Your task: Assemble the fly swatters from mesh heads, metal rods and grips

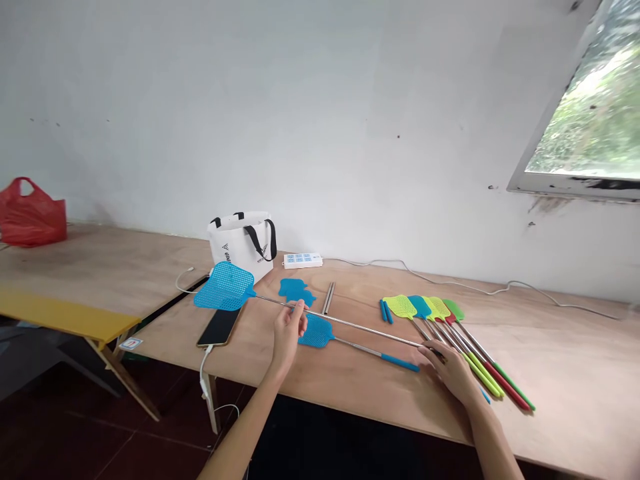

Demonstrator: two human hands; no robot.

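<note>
A fly swatter with a blue mesh head [225, 287] and a long thin metal rod is held slantwise above the table. My left hand [289, 331] is closed in a pinch on the rod near its middle. Around its lower right end my right hand [450, 368] is closed, and the hand hides that end. Beneath the rod, a second blue fly swatter [316, 331] with a blue grip lies on the table. Behind my left hand are loose blue swatter heads [295, 291] and metal tubes [329, 298].
Several green, yellow, blue and red swatters [400, 306] lie in a row at right, by short blue grips [386, 311]. A plugged-in phone [220, 327], white bag [240, 241] and power strip [303, 260] sit left and back. The wooden table [350, 393] has a front edge.
</note>
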